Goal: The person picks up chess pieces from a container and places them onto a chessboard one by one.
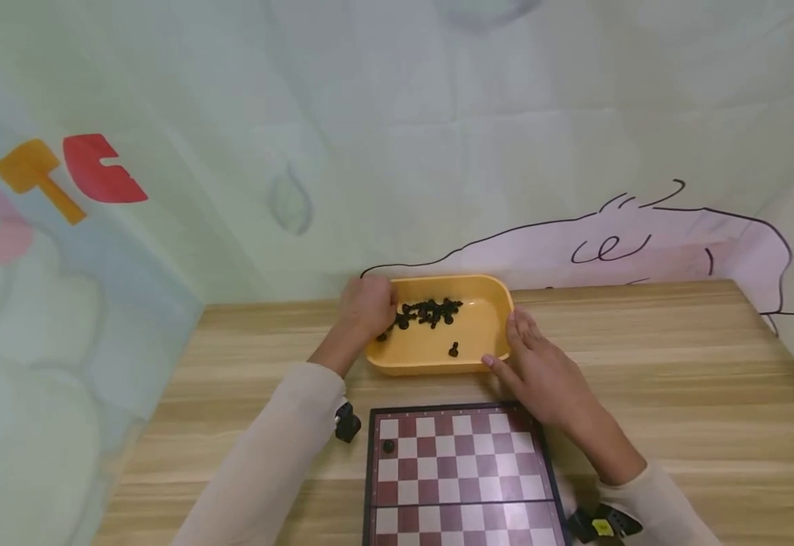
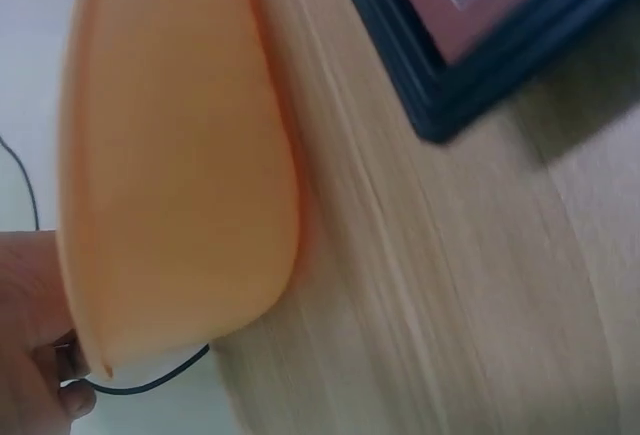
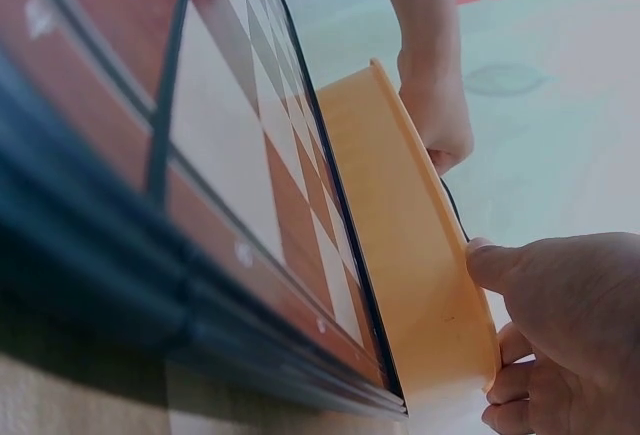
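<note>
A yellow-orange plastic tray [image 1: 482, 327] holds several black chess pieces [image 1: 431, 312], bunched toward its left and far side; one black piece [image 1: 453, 349] lies apart near the front wall. My left hand [image 1: 369, 303] is at the tray's left end, fingers bent at the rim, their tips mostly hidden. In the left wrist view the tray wall [image 2: 180, 175] covers much of that hand [image 2: 30, 340]. At the right end my right hand [image 1: 550, 379] grips the tray, its thumb on the rim and its fingers bent along the outside in the right wrist view.
A brown-and-white chessboard [image 1: 446, 468] with a dark frame lies in front of the tray. One black piece [image 1: 388, 446] stands on it at the far left. The wooden table [image 1: 267, 341] meets a printed cloth backdrop [image 1: 369, 152] behind the tray.
</note>
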A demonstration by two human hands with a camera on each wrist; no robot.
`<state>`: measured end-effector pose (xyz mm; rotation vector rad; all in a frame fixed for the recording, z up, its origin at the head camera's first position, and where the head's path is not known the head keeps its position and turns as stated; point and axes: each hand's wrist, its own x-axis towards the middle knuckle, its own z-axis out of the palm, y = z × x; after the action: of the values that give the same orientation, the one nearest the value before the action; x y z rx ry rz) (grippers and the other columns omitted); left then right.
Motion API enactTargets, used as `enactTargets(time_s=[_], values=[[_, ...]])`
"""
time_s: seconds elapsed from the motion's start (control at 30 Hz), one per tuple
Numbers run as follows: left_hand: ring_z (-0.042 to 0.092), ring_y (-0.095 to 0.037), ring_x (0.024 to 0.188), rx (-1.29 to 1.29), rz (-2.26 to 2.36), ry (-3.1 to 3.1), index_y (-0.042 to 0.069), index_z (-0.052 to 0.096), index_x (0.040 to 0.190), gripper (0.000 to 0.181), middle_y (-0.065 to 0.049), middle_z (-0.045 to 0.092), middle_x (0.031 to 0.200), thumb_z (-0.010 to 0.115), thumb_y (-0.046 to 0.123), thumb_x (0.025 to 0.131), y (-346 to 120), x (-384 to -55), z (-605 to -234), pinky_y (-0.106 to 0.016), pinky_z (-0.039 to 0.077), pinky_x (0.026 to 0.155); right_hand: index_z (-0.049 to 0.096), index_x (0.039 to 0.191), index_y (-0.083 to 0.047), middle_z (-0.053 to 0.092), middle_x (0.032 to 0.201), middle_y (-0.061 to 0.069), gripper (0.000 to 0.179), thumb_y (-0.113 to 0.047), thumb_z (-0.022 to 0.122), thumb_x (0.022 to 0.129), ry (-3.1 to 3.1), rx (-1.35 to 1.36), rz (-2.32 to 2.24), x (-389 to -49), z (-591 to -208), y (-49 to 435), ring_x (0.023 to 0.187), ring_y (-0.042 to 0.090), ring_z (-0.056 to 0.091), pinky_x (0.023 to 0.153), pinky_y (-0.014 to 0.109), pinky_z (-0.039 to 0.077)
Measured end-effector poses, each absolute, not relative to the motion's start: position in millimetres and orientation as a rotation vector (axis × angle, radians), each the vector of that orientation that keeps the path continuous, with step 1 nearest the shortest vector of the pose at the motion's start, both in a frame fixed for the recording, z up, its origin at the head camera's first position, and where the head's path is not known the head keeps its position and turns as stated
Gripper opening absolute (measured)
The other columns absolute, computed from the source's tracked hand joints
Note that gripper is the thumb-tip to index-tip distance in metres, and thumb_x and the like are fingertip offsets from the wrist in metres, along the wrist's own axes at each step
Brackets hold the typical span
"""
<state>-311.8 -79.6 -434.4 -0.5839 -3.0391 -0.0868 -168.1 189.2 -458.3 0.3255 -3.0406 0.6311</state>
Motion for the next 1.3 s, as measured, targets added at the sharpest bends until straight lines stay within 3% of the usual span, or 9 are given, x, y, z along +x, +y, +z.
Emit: enactTargets(time_s=[0.23,0.53,0.73,0.9,1.1,1.3], values=[[0.068,-0.021,0.085,-0.561,0.072,-3.080,0.016,0.072,0.068,0.032,0.001,0.074,0.078,0.069,0.012,0.100,-72,-313,-438,-0.042,0.056,0.090,0.019,0.164,0.007,0.015,0.174,0.025,0.089,-0.057,0.048,0.110,-3.042,0.315,0.646,-167,-459,189,0.162,0.044,0.022,0.129,0.060,0.030],[0.059,-0.020,0.076,-0.555,0.039,-3.120,0.015,0.062,0.062,0.037,0.001,0.064,0.066,0.069,0.005,0.097,-69,-308,-441,-0.038,0.044,0.083,0.021,0.163,0.009,0.017,0.173,0.027,0.089,-0.058,0.046,0.110,-3.032,0.335,0.614,-165,-459,187,0.161,0.043,0.023,0.129,0.059,0.031],[0.054,-0.020,0.076,-0.534,-0.073,-3.113,0.015,0.063,0.066,0.031,0.002,0.061,0.069,0.069,0.006,0.096,-71,-308,-438,-0.039,0.046,0.084,0.022,0.163,0.009,0.017,0.174,0.026,0.088,-0.056,0.047,0.110,-3.024,0.335,0.615,-165,-458,187,0.162,0.044,0.023,0.129,0.060,0.031],[0.070,-0.021,0.090,-0.547,-0.185,-3.071,0.012,0.080,0.084,0.015,-0.001,0.079,0.089,0.069,0.006,0.094,-75,-306,-434,-0.044,0.052,0.095,0.022,0.163,0.009,0.016,0.174,0.025,0.088,-0.056,0.048,0.110,-3.035,0.325,0.615,-165,-459,187,0.162,0.044,0.022,0.129,0.060,0.031],[0.074,-0.027,0.108,-0.529,-0.284,-3.064,0.011,0.083,0.110,0.020,-0.004,0.082,0.111,0.072,0.009,0.094,-84,-296,-426,-0.044,0.051,0.097,0.022,0.163,0.009,0.016,0.174,0.026,0.088,-0.056,0.047,0.110,-3.050,0.333,0.604,-165,-459,188,0.162,0.044,0.022,0.129,0.061,0.031],[0.074,-0.028,0.110,-0.551,-0.406,-3.016,0.008,0.081,0.116,0.022,-0.005,0.083,0.109,0.073,0.010,0.095,-95,-288,-422,-0.046,0.049,0.099,0.020,0.164,0.008,0.014,0.174,0.026,0.087,-0.055,0.048,0.111,-3.051,0.338,0.616,-165,-458,188,0.162,0.044,0.021,0.129,0.061,0.030]])
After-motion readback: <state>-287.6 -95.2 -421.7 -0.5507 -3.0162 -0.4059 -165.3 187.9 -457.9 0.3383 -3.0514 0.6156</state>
